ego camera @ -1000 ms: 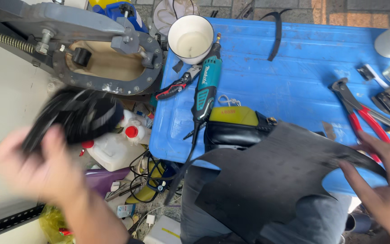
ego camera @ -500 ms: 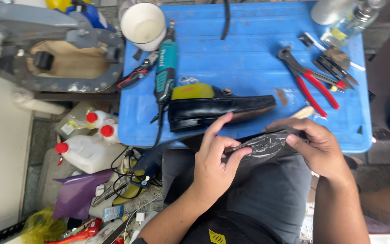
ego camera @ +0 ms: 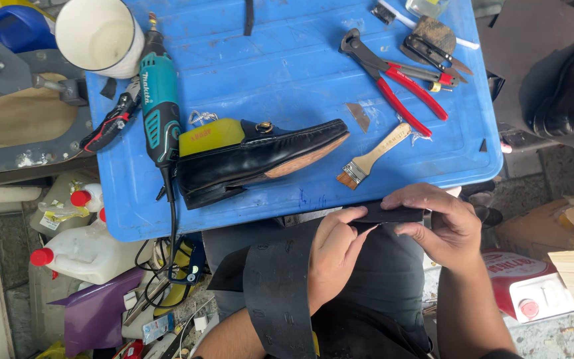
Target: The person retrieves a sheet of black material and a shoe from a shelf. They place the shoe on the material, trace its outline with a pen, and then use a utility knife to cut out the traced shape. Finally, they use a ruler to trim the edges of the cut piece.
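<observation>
- The left hand is closed on a long black rubber sheet, with the thumb on top and the fingers curled under its edge.
- The right hand pinches the far end of the same sheet, where it is bent into a narrow flat strip between thumb and fingers.
- The sheet lies over the person's lap, below both hands, and runs down past the left wrist.
- Just above the left hand, on the blue plastic tabletop, a black leather loafer with a tan sole lies on its side, with a yellow shoe form in its opening.
- Above the right hand and near it lies a small wooden-handled brush.
- Further above the right hand are red-handled pincers, well apart from it.
- To the left of the shoe, far from the left hand, lies a teal rotary power tool; its black cord hangs over the tabletop edge.
- A white cup stands at the far left corner, beside the tool.
</observation>
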